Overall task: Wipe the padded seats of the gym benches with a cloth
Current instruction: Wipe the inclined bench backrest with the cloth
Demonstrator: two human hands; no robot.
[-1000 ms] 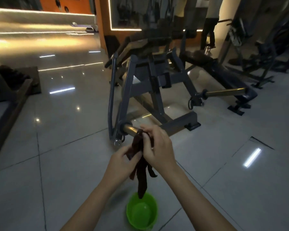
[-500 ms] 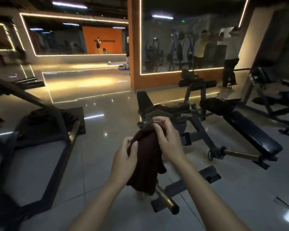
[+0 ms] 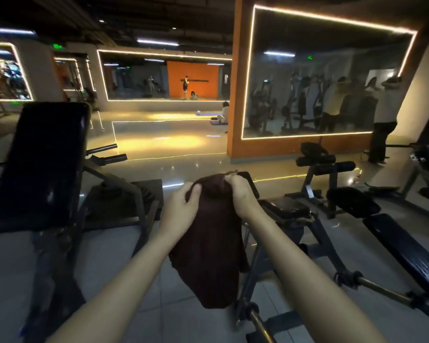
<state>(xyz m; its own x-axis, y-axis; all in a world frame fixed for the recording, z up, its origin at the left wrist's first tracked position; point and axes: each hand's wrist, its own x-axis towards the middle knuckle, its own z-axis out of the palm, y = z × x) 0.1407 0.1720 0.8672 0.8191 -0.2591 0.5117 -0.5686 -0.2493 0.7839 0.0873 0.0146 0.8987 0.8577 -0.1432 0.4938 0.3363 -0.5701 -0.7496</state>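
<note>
Left hand point(image 3: 181, 209) and right hand point(image 3: 240, 194) pinch the top of a dark maroon cloth point(image 3: 208, 256) hanging toward 6 o'clock, so wiping the long black padded bench point(image 3: 401, 248) at 4 o'clock seems not yet begun

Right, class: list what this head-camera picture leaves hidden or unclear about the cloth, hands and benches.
Head view: the middle bench pad is partly hidden behind the cloth held by the left hand and right hand.
Right bench: its end is cut off by the right edge.
Left upright pad: too dark to tell if clean.
Mirror figures: blurred.
</note>
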